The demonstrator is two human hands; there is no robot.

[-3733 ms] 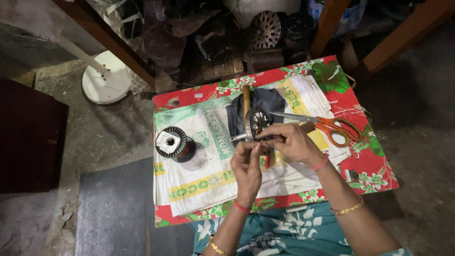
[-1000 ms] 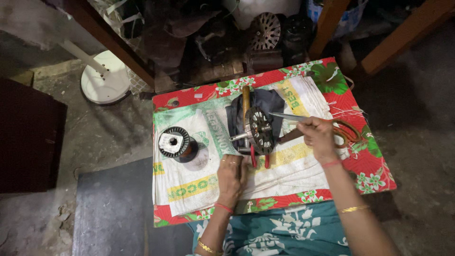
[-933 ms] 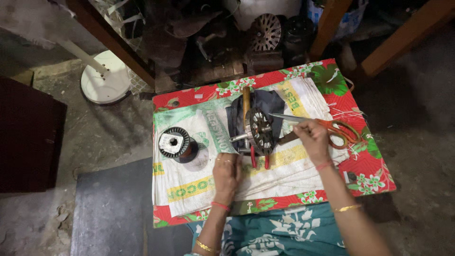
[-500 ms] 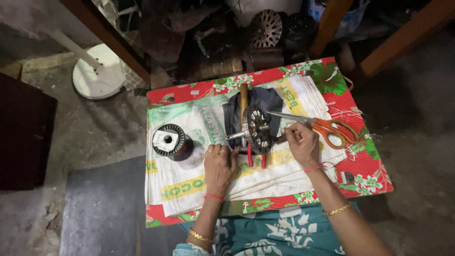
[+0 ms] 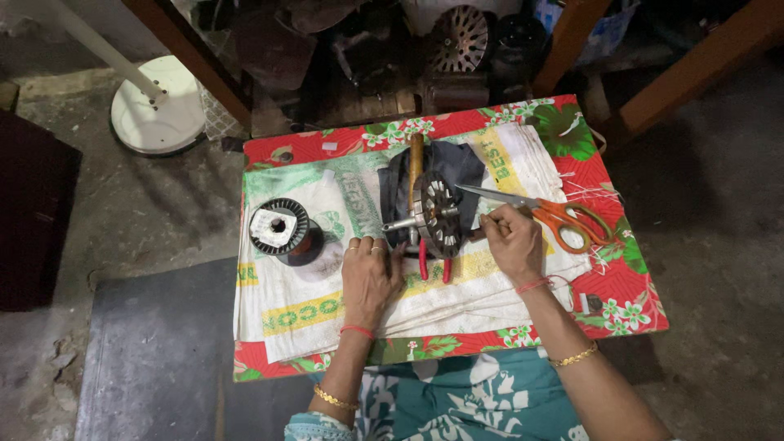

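Currently: Both Hands at the Stator, Loose Tools Close By

Your left hand lies flat and unclenched on the white woven sack, fingers spread, its fingertips just short of the slotted motor stator. That stator stands on edge on a dark cloth, directly between your two hands, with a metal shaft pointing toward your left fingers. Your right hand is curled at the stator's right rim; whether it pinches wire or a small tool cannot be told.

Findings of risk, as judged:
- The stator balances on its edge; with your left hand not bracing it, a push from the right could roll or tip it.
- Orange-handled scissors lie just beyond your right knuckles, blades toward the stator; a sweep of that wrist could catch them.
- Red-handled pliers sit under the stator, near your left fingertips, and may shift underneath it.
- A spool of wire stands beyond your left hand; a snagged strand could drag it.
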